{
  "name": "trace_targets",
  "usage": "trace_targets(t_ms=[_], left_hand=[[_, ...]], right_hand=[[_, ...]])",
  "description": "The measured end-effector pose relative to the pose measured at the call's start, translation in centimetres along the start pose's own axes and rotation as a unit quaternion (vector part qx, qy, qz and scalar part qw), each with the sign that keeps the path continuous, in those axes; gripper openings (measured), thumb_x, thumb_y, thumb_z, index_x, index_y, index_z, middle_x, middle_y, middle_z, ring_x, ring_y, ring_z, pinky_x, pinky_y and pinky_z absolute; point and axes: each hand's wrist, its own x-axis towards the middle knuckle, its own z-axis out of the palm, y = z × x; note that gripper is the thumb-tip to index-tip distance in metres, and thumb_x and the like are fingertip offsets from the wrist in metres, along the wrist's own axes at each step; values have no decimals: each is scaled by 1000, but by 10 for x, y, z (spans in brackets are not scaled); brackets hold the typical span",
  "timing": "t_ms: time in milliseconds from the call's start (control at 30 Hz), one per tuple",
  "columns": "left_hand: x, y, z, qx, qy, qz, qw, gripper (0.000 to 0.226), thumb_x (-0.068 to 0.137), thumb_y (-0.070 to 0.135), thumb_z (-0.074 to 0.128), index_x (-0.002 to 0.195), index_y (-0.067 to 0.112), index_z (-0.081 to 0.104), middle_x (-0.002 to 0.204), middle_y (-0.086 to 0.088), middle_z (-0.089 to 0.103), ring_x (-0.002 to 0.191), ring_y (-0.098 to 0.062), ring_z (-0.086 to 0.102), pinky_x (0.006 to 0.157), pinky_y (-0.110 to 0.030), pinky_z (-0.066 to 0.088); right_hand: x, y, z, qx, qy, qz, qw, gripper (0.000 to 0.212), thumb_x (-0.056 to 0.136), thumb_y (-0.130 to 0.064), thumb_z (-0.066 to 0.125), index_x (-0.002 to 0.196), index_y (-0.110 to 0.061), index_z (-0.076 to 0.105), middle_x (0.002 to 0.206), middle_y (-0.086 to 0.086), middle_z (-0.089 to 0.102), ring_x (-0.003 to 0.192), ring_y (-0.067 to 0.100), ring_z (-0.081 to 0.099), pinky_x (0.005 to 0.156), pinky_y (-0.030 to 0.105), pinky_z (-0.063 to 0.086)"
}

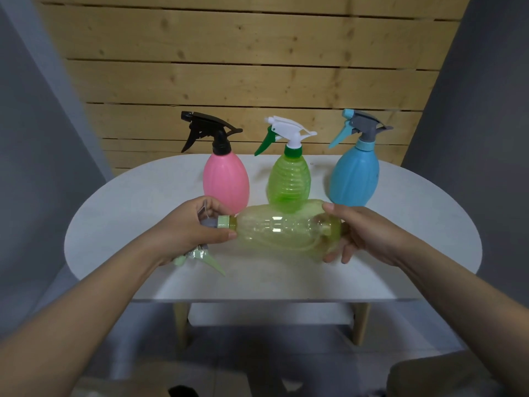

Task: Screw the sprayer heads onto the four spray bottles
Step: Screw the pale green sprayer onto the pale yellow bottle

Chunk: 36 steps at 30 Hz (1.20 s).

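Three down already: pink ribbed bottle with black sprayer (226, 179), bright green ribbed bottle with white-and-green sprayer (289, 179) and blue bottle with grey-blue sprayer (355, 176), all capped and upright just beyond the fingertips. Last one, see-through yellow-green bottle (280, 230), held sideways, right hand (363, 233) wrapped round its base, left hand (189, 227) closed on the pale green sprayer head (200, 255) at the neck. Looks nearly seated, probably just final turns left

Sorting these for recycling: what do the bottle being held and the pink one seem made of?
Pale yellow-green ribbed bottle: looks like thin clear plastic, glossy; the fingers show through it. Pink egg-shaped bottle: seemingly opaque plastic with a soft sheen; nothing shows through.
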Motion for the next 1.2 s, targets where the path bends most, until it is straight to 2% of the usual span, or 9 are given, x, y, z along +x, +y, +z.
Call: trace_targets(t_ms=[133, 233, 333, 467, 567, 767, 1000, 1100, 1200], left_hand=[[2, -2, -3, 16, -4, -11, 1000, 31, 69, 12, 79, 95, 13, 62, 77, 2, 67, 42, -2, 48, 36, -16, 34], [5, -4, -11, -16, -2, -27, 1000, 30, 66, 15, 80, 91, 17, 63, 73, 1, 73, 66, -19, 58, 51, -27, 40], [5, -5, -12, -32, 0, -29, 999, 40, 57, 20, 85, 91, 18, 64, 79, -4, 74, 76, -28, 59, 58, -33, 40], [2, -4, -6, -1, -10, -18, 1000, 53, 48, 33, 89, 92, 20, 62, 92, -14, 68, 72, -26, 54, 49, -28, 39], [1, -2, -4, -13, -14, -19, 1000, 51, 50, 32, 83, 94, 18, 62, 92, -15, 69, 71, -26, 55, 46, -27, 38], [2, 0, -7, -50, -14, -20, 998, 55, 45, 25, 89, 93, 15, 63, 82, -7, 72, 78, -28, 59, 71, -43, 40], [3, -2, -2, 1, -18, -17, 1000, 35, 64, 21, 81, 93, 20, 62, 89, -6, 66, 64, -24, 50, 50, -29, 36], [3, -2, -5, -27, -6, -28, 999, 35, 63, 18, 81, 92, 19, 63, 89, -10, 68, 74, -29, 52, 50, -29, 36], [3, 0, -7, -36, -9, -27, 999, 53, 46, 29, 86, 93, 18, 63, 92, -15, 68, 75, -28, 56, 53, -31, 42]], right_hand=[[1, 5, 2, 9, -45, 26, 999, 75, 66, -72, 57, 107, -10, 65, 89, 17, 75, 81, 33, 73, 58, 33, 57], [1, 5, 0, 74, -62, -33, 995, 66, 74, -40, 72, 133, -20, 49, 125, 11, 64, 110, 26, 65, 80, 40, 57], [1, 2, -2, 69, -39, -65, 995, 73, 65, -20, 80, 131, -27, 50, 124, 11, 63, 101, 24, 67, 72, 33, 58], [0, -3, 1, -34, 13, -25, 999, 64, 68, -62, 65, 111, -15, 65, 80, 13, 75, 64, 31, 71, 47, 26, 52], [-1, -2, 0, -23, -15, 4, 1000, 76, 64, -73, 53, 112, -15, 64, 88, 15, 76, 74, 30, 73, 55, 29, 57], [0, 0, -5, 107, -49, -68, 991, 66, 68, -20, 79, 128, -29, 52, 117, 3, 69, 103, 23, 68, 72, 35, 58], [1, 2, -2, -2, -17, 27, 999, 82, 62, -78, 57, 113, -14, 61, 100, 14, 74, 78, 36, 72, 55, 33, 56], [1, 3, -2, 42, -52, -23, 997, 74, 67, -59, 68, 130, -25, 50, 126, 5, 63, 110, 23, 65, 80, 36, 57], [0, 1, -3, 39, -38, -56, 997, 71, 67, -30, 77, 132, -28, 49, 123, 5, 63, 104, 16, 67, 77, 28, 56]])
